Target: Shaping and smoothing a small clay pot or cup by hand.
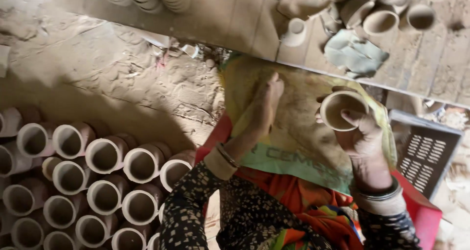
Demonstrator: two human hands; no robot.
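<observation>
Rows of unfired clay cups (105, 154) fill the lower left of the frame, lying on their sides on the sandy floor (98, 69) with their open mouths turned up toward you. Across the top runs a wooden plank shelf (230, 15), carrying more clay cups (379, 20) at the upper right and a crumpled grey-green rag (355, 54) just below them. A yellow-green printed sack (293, 132) is spread over your lap in the centre, with a dark slotted plastic crate (426, 152) beside it at the right edge.

Your left hand (267, 101) lies stretched out flat on the sack, fingers extended toward the shelf, its grip slack and holding nothing. Your right hand (362, 137) sits right of centre with its grip closed round a single clay cup (342, 110), thumb hooked over the rim and fingers behind the wall. That cup is tipped so its long axis points roughly at you, the round mouth facing the camera and slightly left, its base hidden behind.
</observation>
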